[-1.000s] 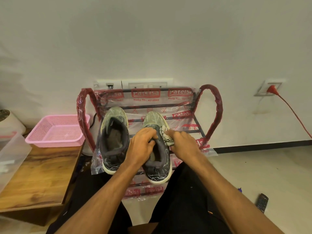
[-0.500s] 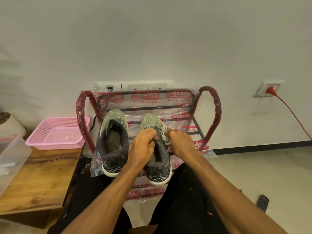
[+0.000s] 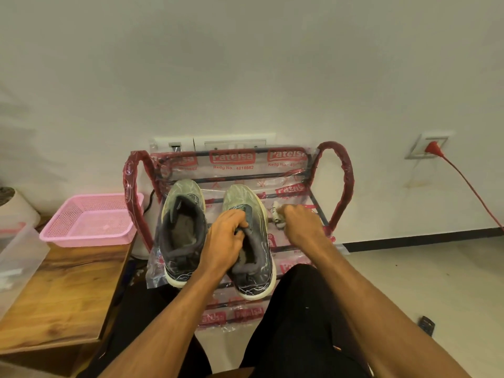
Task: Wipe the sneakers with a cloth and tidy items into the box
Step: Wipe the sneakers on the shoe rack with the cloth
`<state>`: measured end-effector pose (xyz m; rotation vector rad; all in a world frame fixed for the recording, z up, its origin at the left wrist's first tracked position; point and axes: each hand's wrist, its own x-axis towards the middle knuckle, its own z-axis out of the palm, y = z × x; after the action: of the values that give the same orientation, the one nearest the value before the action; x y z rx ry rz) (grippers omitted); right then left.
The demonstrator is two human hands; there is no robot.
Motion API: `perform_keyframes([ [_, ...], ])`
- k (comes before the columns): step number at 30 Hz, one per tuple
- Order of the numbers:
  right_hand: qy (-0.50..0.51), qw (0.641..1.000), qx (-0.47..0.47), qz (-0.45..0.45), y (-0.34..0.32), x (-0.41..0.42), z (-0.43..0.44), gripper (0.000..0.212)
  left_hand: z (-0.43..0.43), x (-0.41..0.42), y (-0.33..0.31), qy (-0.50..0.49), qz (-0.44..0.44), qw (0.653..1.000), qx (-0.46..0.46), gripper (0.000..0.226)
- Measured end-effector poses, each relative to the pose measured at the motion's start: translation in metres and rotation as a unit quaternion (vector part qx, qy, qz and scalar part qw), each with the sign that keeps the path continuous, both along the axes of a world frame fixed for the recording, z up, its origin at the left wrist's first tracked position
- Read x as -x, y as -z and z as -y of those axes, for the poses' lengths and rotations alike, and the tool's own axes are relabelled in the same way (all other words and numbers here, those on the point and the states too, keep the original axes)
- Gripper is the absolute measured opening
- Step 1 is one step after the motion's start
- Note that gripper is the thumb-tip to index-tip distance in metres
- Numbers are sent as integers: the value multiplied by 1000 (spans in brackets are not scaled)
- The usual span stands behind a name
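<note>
From the head camera, a shoe rack wrapped in printed plastic stands against the wall, its two red side loops rising at either end. Between those loops the two sneakers sit side by side on the top rails, toes toward the wall. The left sneaker lies close to the left loop. To the right of the right sneaker a stretch of bare rail runs to the right loop. Left of the rack, the tabletop edge comes near the rack's left loop. A pink basket sits at its far corner, just beside that loop, and a clear box sits at the picture's left border. On the right the floor lies open, with a small dark remote well apart from the rack and a red cord slanting down from a wall socket.

The left hand has its fingers curled over the collar and tongue of the right sneaker, gripping it. The right hand is closed in a fist around a pale cloth, which bunches out on the hand's far side. Fist and cloth hang over the bare rails just beside the right sneaker, apart from its side.
</note>
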<state>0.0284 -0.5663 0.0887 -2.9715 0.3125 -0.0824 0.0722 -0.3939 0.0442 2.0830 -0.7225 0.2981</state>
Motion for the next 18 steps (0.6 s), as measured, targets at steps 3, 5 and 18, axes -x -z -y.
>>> perform_keyframes([
  [3, 47, 995, -84, 41, -10, 2, 13, 45, -6, -1, 2, -8, 8, 1000, -7, 36],
  [5, 45, 988, -129, 71, -13, 2, 12, 52, -7, -1, 2, -7, 16, 1000, -16, 34],
  [18, -52, 964, -251, 75, 8, 14, -33, 62, -2, 6, -2, -32, 34, 996, -74, 40],
])
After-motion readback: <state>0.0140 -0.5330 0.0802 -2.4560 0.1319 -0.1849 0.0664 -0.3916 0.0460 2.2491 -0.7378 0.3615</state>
